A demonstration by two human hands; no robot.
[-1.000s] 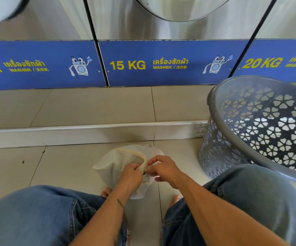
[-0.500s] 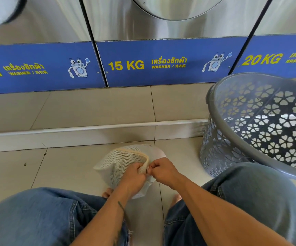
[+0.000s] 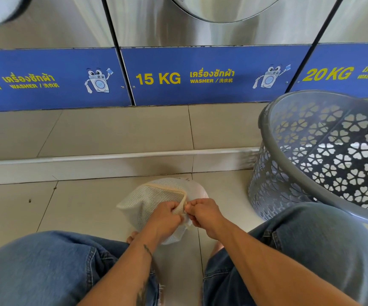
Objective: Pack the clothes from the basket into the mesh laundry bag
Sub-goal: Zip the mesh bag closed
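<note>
A bulging cream mesh laundry bag [image 3: 150, 198] lies on the tiled floor between my knees. My left hand [image 3: 166, 217] pinches the bag's beige zipper edge at its near right corner. My right hand [image 3: 203, 212] grips the same corner from the right, fingertips almost touching the left hand's. A grey plastic basket [image 3: 264, 120] with flower cut-outs stands tilted at the right, leaning on my right knee. No clothes show in the part of its inside that I can see. What the bag holds is hidden by the mesh.
A low white step [image 3: 112, 164] runs across the floor just beyond the bag. Behind it stand steel washing machines with blue panels [image 3: 200, 76] marked 15 KG and 20 KG. My jeans-clad knees [image 3: 46, 268] fill the lower corners.
Both hands stay at the bag's corner and have drawn slightly closer together along the zipper edge. The camera has tipped a little; the bag and basket have not moved.
</note>
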